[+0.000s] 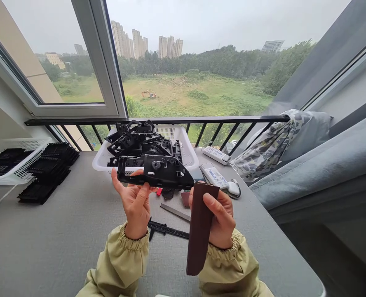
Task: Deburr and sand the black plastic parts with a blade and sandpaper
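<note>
A long black plastic part is raised over the table, its wide end toward the right. My left hand grips it from below, the thumb on its near face. My right hand is closed on a folded dark brown sheet, which hangs down with its top edge close to the right tip of the black part. Whether the sheet touches the part, I cannot tell. Below and between the hands, a black caliper and a flat grey metal strip lie on the grey table.
A white basket piled with black parts stands behind my hands. Stacked black pieces and another white basket are at the left. White labelled boxes lie at the right, near a railing and patterned cloth.
</note>
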Available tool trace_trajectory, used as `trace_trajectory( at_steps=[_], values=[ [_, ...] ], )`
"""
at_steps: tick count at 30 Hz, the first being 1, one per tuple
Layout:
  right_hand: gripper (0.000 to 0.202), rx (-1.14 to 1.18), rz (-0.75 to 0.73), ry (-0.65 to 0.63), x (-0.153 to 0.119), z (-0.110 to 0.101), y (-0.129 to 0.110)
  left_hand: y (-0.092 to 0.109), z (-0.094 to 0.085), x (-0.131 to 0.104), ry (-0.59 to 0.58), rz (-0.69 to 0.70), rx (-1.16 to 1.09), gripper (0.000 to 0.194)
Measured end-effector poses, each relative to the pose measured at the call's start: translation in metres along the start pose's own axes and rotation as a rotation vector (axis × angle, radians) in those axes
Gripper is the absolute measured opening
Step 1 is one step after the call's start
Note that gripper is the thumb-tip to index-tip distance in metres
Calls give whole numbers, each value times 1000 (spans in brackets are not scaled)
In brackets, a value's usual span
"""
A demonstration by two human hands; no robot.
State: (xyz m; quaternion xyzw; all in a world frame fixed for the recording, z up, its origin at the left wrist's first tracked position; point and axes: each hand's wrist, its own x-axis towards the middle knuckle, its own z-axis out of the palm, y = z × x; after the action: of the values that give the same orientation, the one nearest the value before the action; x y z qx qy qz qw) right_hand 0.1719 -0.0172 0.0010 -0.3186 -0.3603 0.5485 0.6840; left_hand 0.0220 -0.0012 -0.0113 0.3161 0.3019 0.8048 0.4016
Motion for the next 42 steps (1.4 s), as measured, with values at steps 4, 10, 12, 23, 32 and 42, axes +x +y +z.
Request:
trace_trajectory(
  at_steps=[4, 10, 12, 23, 32, 42],
  values=[
    [21, 20, 55, -9, -3, 4, 3, -1, -1, -1, -128, -180, -66, 56],
    [22, -78, 21, -76, -5, 9, 5, 3, 2, -5, -262, -377, -25, 25],
    [22, -112, -2, -108, -4, 9, 6, 5, 4, -7, -242, -410, 42, 21],
    [18, -280, -39, -234, 0, 4, 1, 7, 7, -5, -145, -356, 13, 22],
    [20, -675, -270, -364, 6, 10, -1, -16, -27, -12, -243, 15, 496, 25],
    [22, -773, -405, -355, 7, 12, 1, 0, -8, -14, -319, 196, 749, 28]
  ],
)
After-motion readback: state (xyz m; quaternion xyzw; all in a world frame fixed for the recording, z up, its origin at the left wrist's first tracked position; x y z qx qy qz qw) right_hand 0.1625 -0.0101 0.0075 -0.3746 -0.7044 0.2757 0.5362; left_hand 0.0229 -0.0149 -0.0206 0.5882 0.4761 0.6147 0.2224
